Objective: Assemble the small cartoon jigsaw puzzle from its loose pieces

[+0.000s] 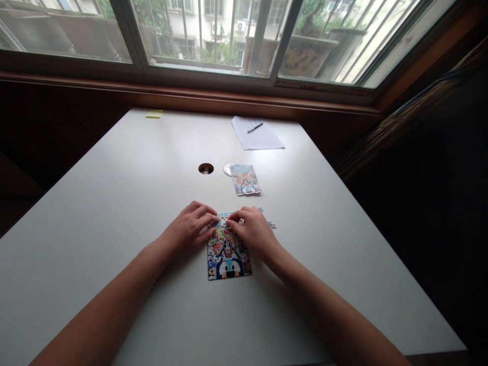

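Note:
A jigsaw puzzle (230, 254) lies on the table, with a blue cartoon dog's face at its near end and a crowd of small colourful figures above it. White gaps show near its far end. My left hand (192, 223) rests at the puzzle's upper left edge, fingers stretched and slightly bent, fingertips touching it. Over the upper right part, my right hand (253, 230) has thumb and index finger pinched at a gap, on what looks like a small puzzle piece, mostly hidden. Loose puzzle pieces (271, 224) lie just beyond the right hand, partly covered by it.
Behind the puzzle, a creased picture sheet (246, 180) overlaps a silver disc (227, 170). A round cable hole (206, 169) is beside them. Farther back are paper sheets (257, 134) with a pen (255, 128), and a yellow sticky note (154, 114). The white table (114, 203) ends below a window.

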The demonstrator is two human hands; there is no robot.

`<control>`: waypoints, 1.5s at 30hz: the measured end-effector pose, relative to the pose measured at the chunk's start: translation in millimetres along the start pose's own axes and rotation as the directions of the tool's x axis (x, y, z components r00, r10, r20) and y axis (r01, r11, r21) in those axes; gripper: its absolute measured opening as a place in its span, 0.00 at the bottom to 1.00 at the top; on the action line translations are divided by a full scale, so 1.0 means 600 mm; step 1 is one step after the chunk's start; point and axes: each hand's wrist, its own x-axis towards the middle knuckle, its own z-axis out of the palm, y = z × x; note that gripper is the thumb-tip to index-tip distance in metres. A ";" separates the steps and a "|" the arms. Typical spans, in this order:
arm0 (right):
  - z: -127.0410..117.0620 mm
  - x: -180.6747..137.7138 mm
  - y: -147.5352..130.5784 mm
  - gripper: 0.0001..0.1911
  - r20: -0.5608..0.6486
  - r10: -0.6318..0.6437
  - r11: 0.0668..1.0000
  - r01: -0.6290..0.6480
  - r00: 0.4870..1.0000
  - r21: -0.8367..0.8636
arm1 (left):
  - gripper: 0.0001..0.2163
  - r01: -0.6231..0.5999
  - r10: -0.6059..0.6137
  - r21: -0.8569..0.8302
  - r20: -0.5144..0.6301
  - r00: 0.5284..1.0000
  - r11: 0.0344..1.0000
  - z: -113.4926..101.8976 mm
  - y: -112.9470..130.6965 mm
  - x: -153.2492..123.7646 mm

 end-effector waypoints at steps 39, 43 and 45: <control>-0.014 0.002 0.007 0.06 -0.076 -0.035 0.999 0.035 0.997 0.006 | 0.11 -0.011 0.010 -0.010 -0.017 1.000 1.000 0.001 -0.001 0.000; -0.037 0.002 0.025 0.06 -0.072 -0.011 0.998 0.016 0.997 0.061 | 0.12 -0.029 0.028 -0.004 -0.038 0.999 1.000 0.003 -0.002 -0.002; -0.049 0.002 0.034 0.07 -0.070 0.002 0.998 0.003 0.998 0.070 | 0.13 -0.045 0.045 0.001 -0.034 0.998 0.999 0.003 -0.002 -0.003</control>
